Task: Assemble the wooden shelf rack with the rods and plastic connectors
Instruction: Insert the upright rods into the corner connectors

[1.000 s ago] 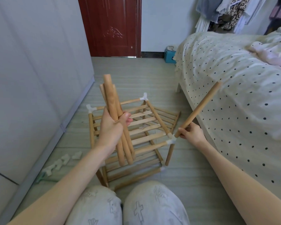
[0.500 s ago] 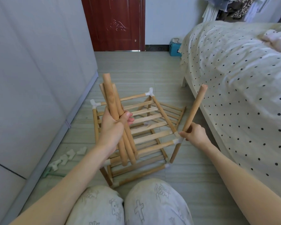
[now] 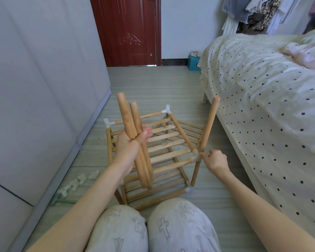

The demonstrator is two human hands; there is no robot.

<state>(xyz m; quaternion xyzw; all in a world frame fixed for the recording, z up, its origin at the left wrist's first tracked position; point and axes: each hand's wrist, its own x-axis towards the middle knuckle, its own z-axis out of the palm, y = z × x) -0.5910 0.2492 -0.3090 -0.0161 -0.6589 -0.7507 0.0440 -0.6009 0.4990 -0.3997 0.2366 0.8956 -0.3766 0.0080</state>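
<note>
The partly built wooden shelf rack point(image 3: 164, 142) stands on the floor in front of my knees, with slatted shelves and white plastic connectors at its corners. My left hand point(image 3: 129, 144) grips a bundle of loose rods point(image 3: 127, 120) above the rack, and they point up and away. One rod point(image 3: 209, 122) stands nearly upright in the near right corner connector point(image 3: 196, 157). My right hand point(image 3: 215, 160) is just right of that connector, fingers curled, with fingertips pinching it at the rod's base.
Several loose white connectors point(image 3: 76, 182) lie on the floor at the left by the grey wardrobe point(image 3: 35, 88). A bed with a dotted cover point(image 3: 262, 106) runs along the right, close to the rack. A red door point(image 3: 129, 30) and a blue box point(image 3: 194, 62) are at the back.
The rod in my right hand swung from a slant over the bed to nearly upright in the corner connector. My right hand slid down from the rod to the connector. The left hand stayed put.
</note>
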